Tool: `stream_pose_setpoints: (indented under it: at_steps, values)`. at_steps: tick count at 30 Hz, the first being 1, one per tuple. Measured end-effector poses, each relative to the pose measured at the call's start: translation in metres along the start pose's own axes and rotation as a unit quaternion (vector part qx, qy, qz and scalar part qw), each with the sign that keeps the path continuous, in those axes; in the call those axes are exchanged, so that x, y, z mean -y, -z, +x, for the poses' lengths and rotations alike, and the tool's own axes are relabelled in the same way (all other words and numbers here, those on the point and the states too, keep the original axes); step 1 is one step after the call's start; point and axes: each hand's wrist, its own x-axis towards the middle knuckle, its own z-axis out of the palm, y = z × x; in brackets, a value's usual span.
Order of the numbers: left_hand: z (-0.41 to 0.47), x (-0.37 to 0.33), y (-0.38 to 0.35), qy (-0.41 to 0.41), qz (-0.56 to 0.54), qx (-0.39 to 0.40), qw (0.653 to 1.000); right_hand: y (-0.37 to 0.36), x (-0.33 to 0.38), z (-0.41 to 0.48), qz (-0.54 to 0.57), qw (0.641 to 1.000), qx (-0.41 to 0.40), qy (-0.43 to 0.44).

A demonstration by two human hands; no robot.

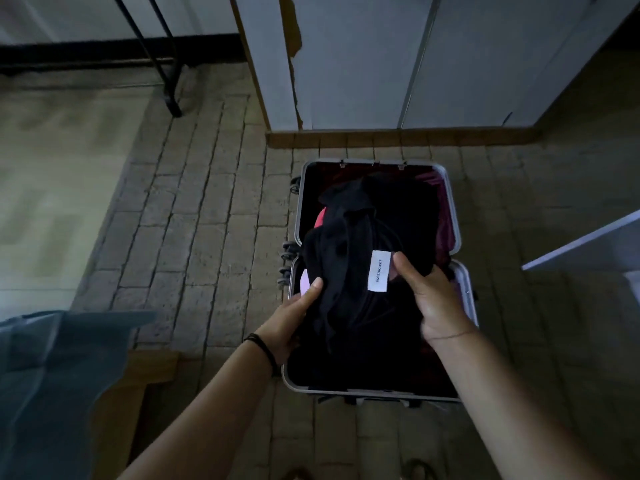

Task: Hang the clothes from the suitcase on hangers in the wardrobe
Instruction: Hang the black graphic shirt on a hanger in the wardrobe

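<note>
both hands (363, 306) grip blk garment (346, 271), over open suitcase (460, 282)

Both hands, left hand (294, 315) and right hand (431, 299), are gripping a crumpled black garment (346, 258) above the open silver-framed suitcase (456, 233).

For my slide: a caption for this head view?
Over the open suitcase, the left hand and right hand grip a black garment.
</note>
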Motion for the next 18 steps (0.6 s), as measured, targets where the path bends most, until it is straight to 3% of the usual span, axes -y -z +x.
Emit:
stream_pose_setpoints:
  at_steps: [6, 11, 18]
  values:
    - [-0.106, -0.083, -0.054, -0.059, 0.045, 0.02, 0.997, -0.008, 0.123, -0.088, -0.036, 0.998, -0.031, 0.032]
    - [-0.186, -0.166, -0.107, -0.132, 0.11, -0.011, 0.985, -0.01, 0.212, -0.162, -0.04, 0.997, -0.054, 0.033]
    - [-0.29, -0.275, -0.183, -0.201, 0.182, 0.062, 0.96, 0.012, 0.331, -0.242, 0.005, 0.999, -0.041, 0.029]
